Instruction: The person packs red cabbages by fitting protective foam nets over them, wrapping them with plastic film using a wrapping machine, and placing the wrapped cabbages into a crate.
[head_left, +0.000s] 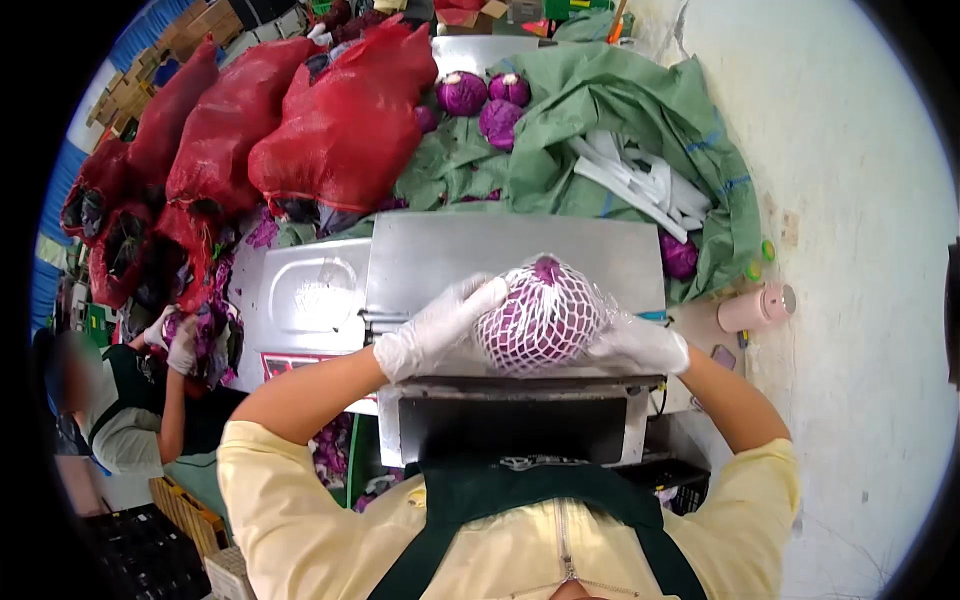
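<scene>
A purple cabbage in a white foam net sleeve is held between my two gloved hands, above the front part of a metal work surface. My left hand presses on its left side, with the thumb and fingers near the top of the net. On the right side, my right hand supports it, its fingertips partly hidden behind the net. Some clear plastic film shows at the cabbage's upper right. Below it is a dark panel in a metal frame.
Red mesh sacks stand at the back left. Loose cabbages and white net sleeves lie on green cloth. A pink bottle is at right, by the wall. A co-worker handles leaves at left.
</scene>
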